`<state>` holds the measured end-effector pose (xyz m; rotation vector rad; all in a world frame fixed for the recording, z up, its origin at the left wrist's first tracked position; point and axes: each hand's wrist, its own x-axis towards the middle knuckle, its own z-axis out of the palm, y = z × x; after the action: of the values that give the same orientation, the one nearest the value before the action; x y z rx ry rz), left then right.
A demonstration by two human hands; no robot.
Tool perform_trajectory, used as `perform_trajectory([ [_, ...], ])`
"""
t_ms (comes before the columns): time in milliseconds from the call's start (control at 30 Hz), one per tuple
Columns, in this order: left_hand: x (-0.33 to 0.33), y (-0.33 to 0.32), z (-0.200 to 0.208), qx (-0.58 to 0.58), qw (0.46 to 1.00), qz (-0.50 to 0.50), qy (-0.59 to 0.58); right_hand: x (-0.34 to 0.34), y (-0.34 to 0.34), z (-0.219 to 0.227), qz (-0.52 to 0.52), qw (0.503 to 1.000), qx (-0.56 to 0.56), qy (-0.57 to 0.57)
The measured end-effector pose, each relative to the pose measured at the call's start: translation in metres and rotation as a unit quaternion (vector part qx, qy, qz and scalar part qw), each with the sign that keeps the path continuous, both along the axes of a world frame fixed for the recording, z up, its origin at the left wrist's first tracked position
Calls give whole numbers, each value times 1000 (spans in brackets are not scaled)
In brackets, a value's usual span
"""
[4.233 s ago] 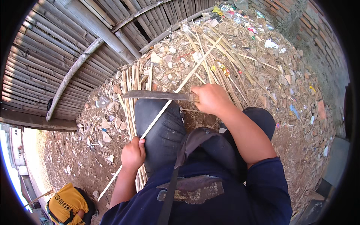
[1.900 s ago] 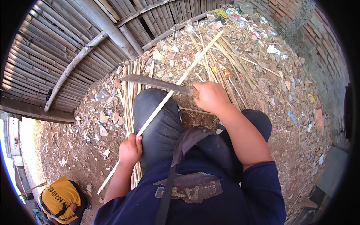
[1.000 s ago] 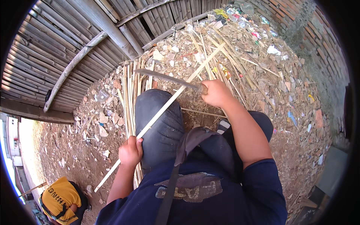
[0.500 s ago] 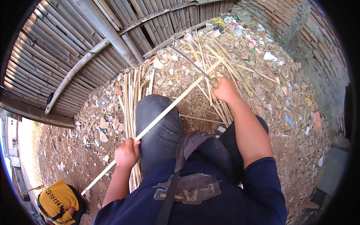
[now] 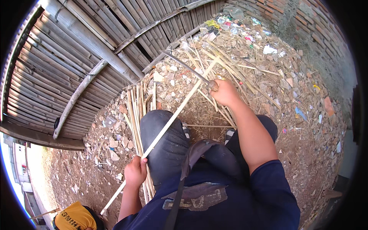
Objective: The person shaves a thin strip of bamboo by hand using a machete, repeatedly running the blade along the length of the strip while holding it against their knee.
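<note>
My left hand (image 5: 135, 171) is closed round a long pale bamboo strip (image 5: 168, 123), with the thumb along its upper side. The strip slants across my left knee (image 5: 161, 130) from lower left to upper right. Beyond the knee, my right hand (image 5: 225, 92) is closed on the knob-like handle of a long knife (image 5: 186, 66). Its dark, narrow blade points up and left and crosses the strip near the far end. Whether the blade touches the strip I cannot tell. Several split bamboo strips (image 5: 134, 103) lie beside my left leg.
More bamboo strips (image 5: 245, 78) are scattered ahead of my feet on rubble-strewn ground (image 5: 299, 153). A slatted bamboo wall (image 5: 50, 76) stands at left, a brick wall (image 5: 322, 34) at right. Litter (image 5: 249, 38) lies in the far corner. A person in a yellow top (image 5: 74, 216) is at lower left.
The view has turned slightly, so my knees and left hand sit lower in the picture. The right hand and knife appear a little further left. Both hands keep their hold.
</note>
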<state>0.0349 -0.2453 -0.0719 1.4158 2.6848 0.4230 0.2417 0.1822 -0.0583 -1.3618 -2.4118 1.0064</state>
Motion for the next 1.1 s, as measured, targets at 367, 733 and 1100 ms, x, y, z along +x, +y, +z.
perform_trajectory([
  [367, 5, 6, 5, 0, 985, 22, -169, 3, -28, 7, 134, 984, 54, 100],
  [733, 26, 20, 1, 22, 999, 21, -31, -21, -43, -5, 170, 981, 89, 1],
  [1100, 25, 25, -3, -23, 999, 26, 40, -25, -44, -1, 148, 988, 47, -27],
])
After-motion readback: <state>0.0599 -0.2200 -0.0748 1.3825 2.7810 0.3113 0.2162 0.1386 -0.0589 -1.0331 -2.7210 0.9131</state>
